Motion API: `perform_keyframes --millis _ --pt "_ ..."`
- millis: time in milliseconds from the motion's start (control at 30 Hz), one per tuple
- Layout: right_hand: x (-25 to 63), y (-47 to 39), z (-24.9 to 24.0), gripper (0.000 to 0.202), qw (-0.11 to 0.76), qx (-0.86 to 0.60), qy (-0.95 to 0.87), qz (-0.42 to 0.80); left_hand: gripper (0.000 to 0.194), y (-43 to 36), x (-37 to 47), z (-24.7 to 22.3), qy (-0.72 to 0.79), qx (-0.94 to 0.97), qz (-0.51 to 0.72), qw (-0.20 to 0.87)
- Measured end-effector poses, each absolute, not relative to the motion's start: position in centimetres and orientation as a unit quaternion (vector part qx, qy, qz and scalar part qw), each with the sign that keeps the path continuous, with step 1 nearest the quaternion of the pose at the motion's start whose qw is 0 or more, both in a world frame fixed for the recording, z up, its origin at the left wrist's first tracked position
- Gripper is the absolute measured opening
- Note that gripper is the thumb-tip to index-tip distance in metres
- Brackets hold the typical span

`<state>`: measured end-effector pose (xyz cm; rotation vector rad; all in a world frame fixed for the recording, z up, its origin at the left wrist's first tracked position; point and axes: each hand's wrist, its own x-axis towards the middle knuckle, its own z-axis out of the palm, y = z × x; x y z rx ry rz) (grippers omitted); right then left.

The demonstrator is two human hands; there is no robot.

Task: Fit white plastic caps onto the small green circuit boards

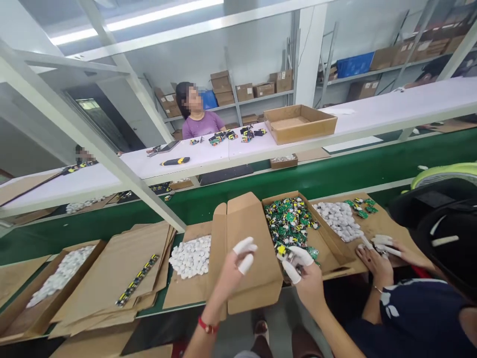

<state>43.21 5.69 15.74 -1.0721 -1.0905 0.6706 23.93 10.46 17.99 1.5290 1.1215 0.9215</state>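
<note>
My left hand [234, 266] hovers over a cardboard box flap [249, 233], fingers apart in white finger cots, holding nothing. My right hand [300, 271], also in finger cots, pinches a small circuit board [282, 250] at the near edge of an open box of green circuit boards [288, 221]. A pile of white plastic parts [191, 256] lies on cardboard left of my left hand.
A person sits close at my right; their hands [376, 253] handle white parts beside another white pile [339, 220]. A green conveyor belt [335, 176] runs across. Cardboard sheets [122, 268] and a box of white parts [61, 276] sit left. Another person sits beyond the white shelf [208, 151].
</note>
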Motion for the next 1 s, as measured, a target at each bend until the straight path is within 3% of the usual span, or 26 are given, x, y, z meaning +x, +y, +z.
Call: perform_keyframes --millis 67,133,200,300,467,667,833,1000 --pt "42.7 4.8 15.8 0.032 0.65 -0.448 -0.367 0.492 0.051 7.3 25.8 16.5 0.427 0.611 0.395 0.538" --pt "42.5 3.9 15.6 0.047 0.618 -0.425 -0.269 0.605 0.052 4.8 26.9 15.9 0.416 0.583 0.422 0.555" --pt "42.6 3.0 15.2 0.055 0.574 -0.426 -0.235 0.659 0.059 3.0 27.7 15.8 0.426 0.529 0.451 0.579" --pt "43.3 1.9 14.3 0.048 0.485 -0.421 -0.324 0.694 0.07 1.0 28.7 15.8 0.473 0.418 0.437 0.64" --pt "42.7 0.7 10.5 0.04 0.365 -0.445 -0.492 0.653 0.058 -2.0 29.8 12.5 0.48 0.262 0.446 0.709" --pt "37.4 2.0 6.1 0.059 0.354 -0.457 -0.532 0.619 0.036 -4.0 26.3 8.1 0.473 -0.042 0.527 0.705" --pt "28.7 9.0 4.8 0.039 0.276 -0.448 -0.68 0.511 0.011 -5.2 18.8 7.8 0.469 -0.114 0.548 0.683" --pt "18.3 16.4 3.2 0.017 0.149 -0.494 -0.753 0.408 0.018 -7.8 11.0 7.1 0.525 -0.135 0.568 0.619"
